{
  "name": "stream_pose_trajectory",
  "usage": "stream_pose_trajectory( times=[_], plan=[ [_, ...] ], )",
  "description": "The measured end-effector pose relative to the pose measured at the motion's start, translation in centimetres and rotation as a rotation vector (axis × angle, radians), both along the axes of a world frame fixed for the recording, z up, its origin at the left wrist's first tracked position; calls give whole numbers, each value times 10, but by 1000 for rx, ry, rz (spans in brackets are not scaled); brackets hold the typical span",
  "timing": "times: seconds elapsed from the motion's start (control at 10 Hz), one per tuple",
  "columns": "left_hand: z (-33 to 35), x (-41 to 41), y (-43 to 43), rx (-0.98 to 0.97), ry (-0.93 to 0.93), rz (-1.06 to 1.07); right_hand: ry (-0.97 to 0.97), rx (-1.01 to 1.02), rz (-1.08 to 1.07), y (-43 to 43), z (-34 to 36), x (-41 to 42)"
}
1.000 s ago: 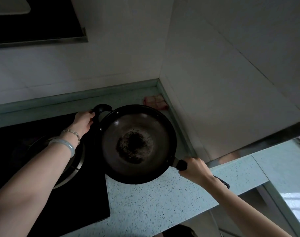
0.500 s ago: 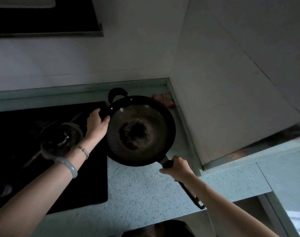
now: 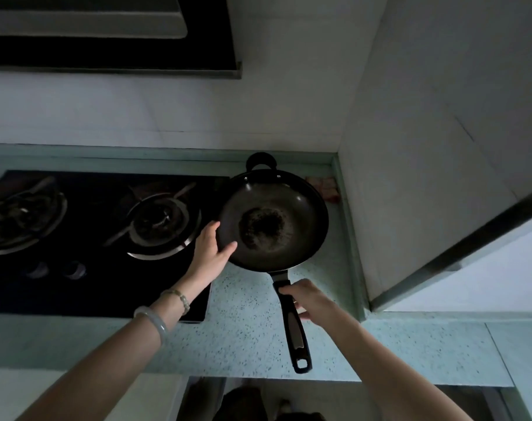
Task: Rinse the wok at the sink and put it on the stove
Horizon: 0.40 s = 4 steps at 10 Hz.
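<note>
Looks swung round vs half a second back: wok (image 3: 274, 220) with long black handle (image 3: 292, 326) pointing near now, over the speckled pale-green counter (image 3: 252, 329), just right of the glossy black stove (image 3: 91, 284). Left hand (image 3: 211, 253) pinching the round rim, thumb inside; right hand (image 3: 312, 302) wrapped round the handle, lower than before. Crusty burnt patch mid-bowl.

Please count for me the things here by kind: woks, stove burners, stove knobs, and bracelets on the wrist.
Wok: 1
Burners: 2
Knobs: 2
Bracelets: 2
Total: 7
</note>
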State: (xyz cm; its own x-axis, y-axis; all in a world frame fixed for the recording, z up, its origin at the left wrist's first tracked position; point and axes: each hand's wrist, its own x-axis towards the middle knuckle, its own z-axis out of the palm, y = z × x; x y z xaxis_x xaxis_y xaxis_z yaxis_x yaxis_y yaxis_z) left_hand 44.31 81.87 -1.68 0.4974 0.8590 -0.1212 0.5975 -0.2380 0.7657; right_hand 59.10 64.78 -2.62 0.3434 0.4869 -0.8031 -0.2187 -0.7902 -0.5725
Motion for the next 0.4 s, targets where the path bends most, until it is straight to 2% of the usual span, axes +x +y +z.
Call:
stream_pose_trajectory(
  times=[0.1, 0.2, 0.3, 0.4],
  plan=[
    [19, -1, -7, -101, -17, -12, -328, 4, 305, -5, 22, 20],
    [52, 1, -10, -288, -145, -31, -450, 119, 503, -4, 69, 39],
    [99, 3, -17, -244, -273, -31, -516, 232, 573, -2, 129, 55],
    [143, 4, -32, -125, -441, -36, -572, 573, 488, -8, 184, 58]
  ],
)
